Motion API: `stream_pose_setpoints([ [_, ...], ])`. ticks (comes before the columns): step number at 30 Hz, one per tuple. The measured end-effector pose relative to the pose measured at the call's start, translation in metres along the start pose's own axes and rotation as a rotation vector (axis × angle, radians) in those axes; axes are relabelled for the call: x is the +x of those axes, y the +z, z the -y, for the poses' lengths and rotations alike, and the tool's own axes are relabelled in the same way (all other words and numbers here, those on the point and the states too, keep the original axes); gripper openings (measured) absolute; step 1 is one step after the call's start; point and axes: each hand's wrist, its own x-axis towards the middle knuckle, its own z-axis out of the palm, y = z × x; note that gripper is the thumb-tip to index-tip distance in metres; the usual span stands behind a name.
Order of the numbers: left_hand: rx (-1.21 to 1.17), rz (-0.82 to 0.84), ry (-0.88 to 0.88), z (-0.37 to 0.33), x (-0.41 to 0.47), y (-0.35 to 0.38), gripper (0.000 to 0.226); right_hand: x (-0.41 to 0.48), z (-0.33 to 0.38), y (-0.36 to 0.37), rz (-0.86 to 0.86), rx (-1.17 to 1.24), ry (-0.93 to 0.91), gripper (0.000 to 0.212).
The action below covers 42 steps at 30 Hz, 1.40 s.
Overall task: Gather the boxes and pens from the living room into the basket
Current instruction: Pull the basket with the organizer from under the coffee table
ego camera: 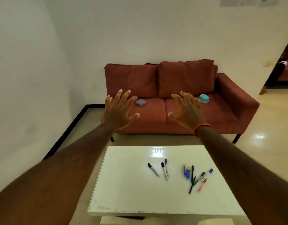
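Left hand point(119, 109): I'm holding it spread, empty, over the red sofa point(221, 114).
Grey box point(141, 102): lying on left cushion.
Right hand point(187, 111): splayed, empty.
Teal box point(204, 98): sitting on right cushion.
White table point(123, 184): pens point(180, 174) lying scattered toward its right.

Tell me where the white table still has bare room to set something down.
The white table is bare across its left part, left of the black marker, and along the near edge. The right part is crowded with pens. Both hands are raised, open and empty.
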Motion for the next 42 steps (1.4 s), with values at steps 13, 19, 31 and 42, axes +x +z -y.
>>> stream_pose_setpoints([
  [13, -0.113, 0.057, 0.014, 0.024, -0.086, -0.008, 0.073, -0.078, 0.066, 0.006, 0.054, -0.075, 0.014, 0.077],
  [19, -0.163, 0.109, 0.014, 0.035, -0.14, 0.002, 0.072, -0.116, 0.087, 0.001, 0.08, -0.07, 0.019, 0.075],
  [31, -0.203, 0.168, 0.006, 0.038, -0.199, 0.014, 0.07, -0.155, 0.107, 0.022, 0.187, -0.146, -0.057, 0.076],
  [42, -0.217, 0.27, -0.006, 0.04, -0.225, 0.033, 0.072, -0.15, 0.108, 0.055, 0.265, -0.036, -0.096, 0.077],
])
